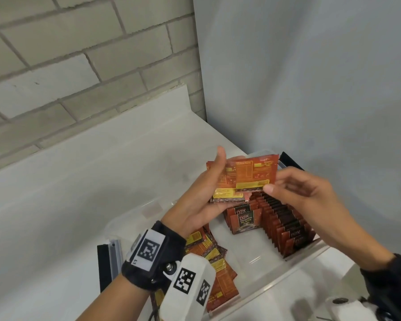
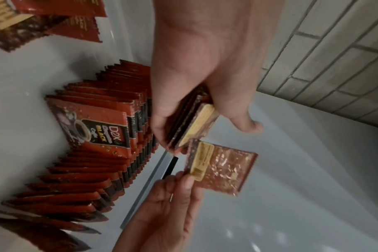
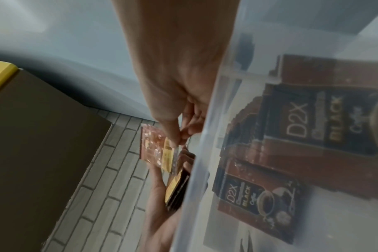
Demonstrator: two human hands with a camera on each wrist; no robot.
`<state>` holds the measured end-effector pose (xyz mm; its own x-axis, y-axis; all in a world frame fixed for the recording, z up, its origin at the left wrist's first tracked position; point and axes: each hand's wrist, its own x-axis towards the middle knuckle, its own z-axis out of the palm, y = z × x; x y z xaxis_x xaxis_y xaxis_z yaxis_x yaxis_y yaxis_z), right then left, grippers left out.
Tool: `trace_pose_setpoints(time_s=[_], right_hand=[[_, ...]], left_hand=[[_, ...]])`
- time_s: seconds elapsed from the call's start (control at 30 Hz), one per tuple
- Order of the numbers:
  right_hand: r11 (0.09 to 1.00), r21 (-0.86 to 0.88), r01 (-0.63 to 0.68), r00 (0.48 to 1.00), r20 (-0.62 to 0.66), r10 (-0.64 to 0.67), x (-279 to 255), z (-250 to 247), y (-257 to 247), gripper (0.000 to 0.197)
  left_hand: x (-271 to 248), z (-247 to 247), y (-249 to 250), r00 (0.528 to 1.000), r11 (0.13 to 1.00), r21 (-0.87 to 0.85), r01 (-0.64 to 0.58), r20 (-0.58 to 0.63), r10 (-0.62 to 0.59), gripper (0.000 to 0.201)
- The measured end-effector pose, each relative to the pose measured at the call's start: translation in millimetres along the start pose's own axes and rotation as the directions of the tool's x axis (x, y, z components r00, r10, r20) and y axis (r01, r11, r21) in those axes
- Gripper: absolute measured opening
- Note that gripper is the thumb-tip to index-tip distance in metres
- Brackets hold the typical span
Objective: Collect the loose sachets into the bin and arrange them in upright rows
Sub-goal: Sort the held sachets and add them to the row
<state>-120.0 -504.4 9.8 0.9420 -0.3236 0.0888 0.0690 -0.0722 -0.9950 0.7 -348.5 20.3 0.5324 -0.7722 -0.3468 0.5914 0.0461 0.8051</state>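
My left hand [image 1: 204, 198] grips a small stack of red-orange coffee sachets [image 1: 227, 193] above the clear plastic bin [image 1: 294, 267]. In the left wrist view the stack [image 2: 192, 119] sits between thumb and fingers. My right hand [image 1: 306, 195] pinches the lower corner of a single sachet [image 1: 255, 172], held in front of the stack; the same sachet [image 2: 222, 168] shows its shiny back. Inside the bin, upright rows of sachets [image 1: 283, 225] stand at the right, and loose sachets [image 1: 215, 260] lie flat at the left.
The bin rests on a white counter [image 1: 79, 193] in a corner between a grey brick wall [image 1: 79, 66] and a plain wall [image 1: 310, 77]. A black and grey bar [image 1: 109, 260] lies beside the bin's left end. A brown box [image 3: 39, 153] shows in the right wrist view.
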Motion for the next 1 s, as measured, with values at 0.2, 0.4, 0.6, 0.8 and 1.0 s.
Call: trace_pose_setpoints(time_s=[0.2, 0.4, 0.6, 0.8, 1.0], right_hand=[[0.985, 0.089, 0.149, 0.989, -0.029, -0.147, -5, -2, -2, 0.022], [0.984, 0.039, 0.171, 0.985, 0.03, -0.172, -6, -4, 2, 0.028], [0.995, 0.037, 0.096, 0.995, 0.033, -0.097, -6, -5, 3, 0.028], [0.999, 0.03, -0.028, 0.997, 0.074, 0.026, -4, 1, -5, 0.036], [0.994, 0.059, -0.093, 0.992, 0.089, 0.088, -2, 2, -1, 0.017]], left_hand=[[2, 2, -1, 0.99, 0.992, 0.027, 0.125, 0.059, -0.127, 0.039], [1, 3, -3, 0.977, 0.984, 0.069, 0.164, 0.13, -0.172, 0.022], [-2, 4, -3, 0.98, 0.988, 0.119, 0.098, 0.162, -0.116, 0.024], [3, 5, -2, 0.995, 0.993, -0.059, -0.104, -0.005, 0.104, 0.035], [2, 6, -4, 0.985, 0.983, -0.085, -0.163, 0.041, 0.166, 0.043]])
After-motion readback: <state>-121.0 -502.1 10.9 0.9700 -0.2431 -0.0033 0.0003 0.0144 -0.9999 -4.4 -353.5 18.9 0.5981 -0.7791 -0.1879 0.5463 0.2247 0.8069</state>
